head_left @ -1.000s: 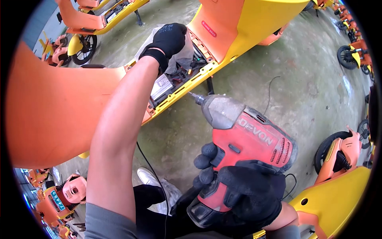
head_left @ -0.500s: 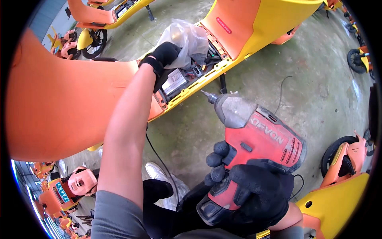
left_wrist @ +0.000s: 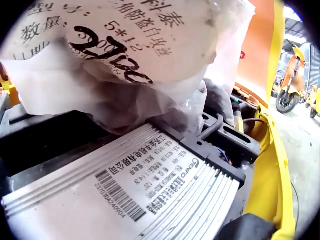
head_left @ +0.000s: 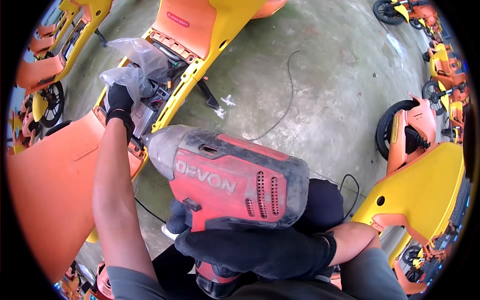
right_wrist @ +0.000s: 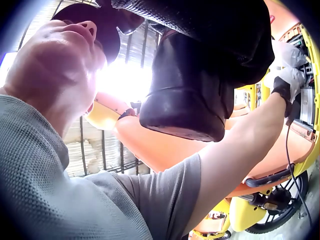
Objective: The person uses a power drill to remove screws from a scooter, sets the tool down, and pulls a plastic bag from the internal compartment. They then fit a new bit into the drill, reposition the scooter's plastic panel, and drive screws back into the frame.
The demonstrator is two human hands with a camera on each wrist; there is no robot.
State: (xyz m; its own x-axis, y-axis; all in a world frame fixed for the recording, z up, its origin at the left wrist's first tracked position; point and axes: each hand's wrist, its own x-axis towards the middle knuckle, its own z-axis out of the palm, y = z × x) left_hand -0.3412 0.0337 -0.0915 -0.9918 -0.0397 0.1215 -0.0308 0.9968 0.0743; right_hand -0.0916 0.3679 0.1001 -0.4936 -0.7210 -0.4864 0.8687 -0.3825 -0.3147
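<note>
Right hand (head_left: 255, 252): I read a full hold, gloved fingers wrapped round the handle of the drill (head_left: 235, 185).
Drill: nose toward the scooter (head_left: 55, 190); the head view does not tell me whether the tip touches. I judge that a dipping wrist could scrape the panel.
Left hand (head_left: 120, 97): gloved, against the plastic bag (head_left: 144, 59); fingertips hidden, so I cannot tell whether they pinch it.
Plastic bag: bunched over the open compartment (head_left: 176, 97), a paper label (left_wrist: 150, 50) facing the left wrist camera. A slack hold or sudden tilt could, I judge, spill any contents inside.
Silver box (left_wrist: 165, 175): seated below the plastic bag, barcode upward; anything dropped might lodge beside it.
Wires (head_left: 158, 104): exposed beyond the silver box, liable to snag if the plastic drags.
Floor cable (head_left: 291, 92): loose beyond the scooter; a careless step could catch it.
Parked scooters (head_left: 417, 120): well apart, farther off.
</note>
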